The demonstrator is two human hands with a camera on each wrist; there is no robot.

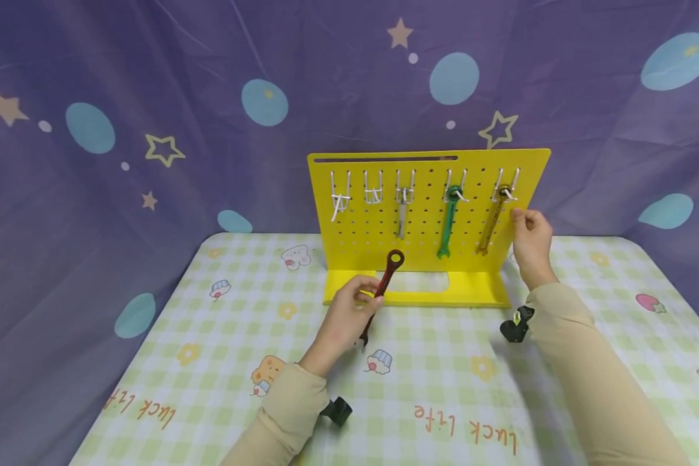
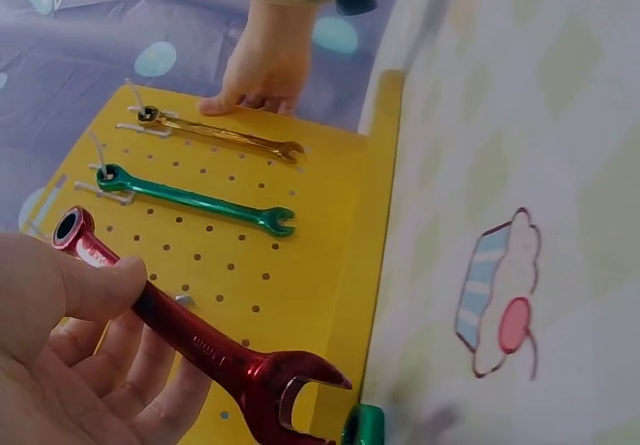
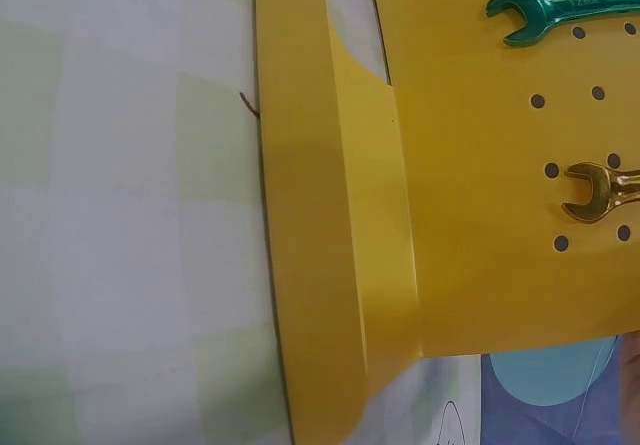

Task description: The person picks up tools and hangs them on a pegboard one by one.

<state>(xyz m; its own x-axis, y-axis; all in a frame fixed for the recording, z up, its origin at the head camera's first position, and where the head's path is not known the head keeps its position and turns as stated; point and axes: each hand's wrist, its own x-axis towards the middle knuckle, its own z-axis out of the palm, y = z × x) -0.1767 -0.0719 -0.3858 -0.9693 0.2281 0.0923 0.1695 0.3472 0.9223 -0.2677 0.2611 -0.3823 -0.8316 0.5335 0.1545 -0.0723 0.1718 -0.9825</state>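
Observation:
My left hand (image 1: pixel 347 315) pinches a red combination wrench (image 1: pixel 386 277) between thumb and fingers, in front of the yellow pegboard (image 1: pixel 419 253). Its ring end points up toward the board and its open jaw down toward the table, as the left wrist view shows closely (image 2: pixel 205 350). At the board's right edge, my right hand (image 1: pixel 532 244) grips the panel, thumb on the front face. Beside that hand hangs a gold wrench (image 1: pixel 492 223). Further left hang a green wrench (image 1: pixel 448 223) and a short silver wrench (image 1: pixel 402 217), each by its ring on a white hook.
Two white hooks at the board's left, one of them the far-left hook (image 1: pixel 340 200), carry no wrench. The board's yellow base (image 1: pixel 477 290) stands on a checked tablecloth (image 1: pixel 221 336). Behind it hangs a purple curtain (image 1: pixel 349 52).

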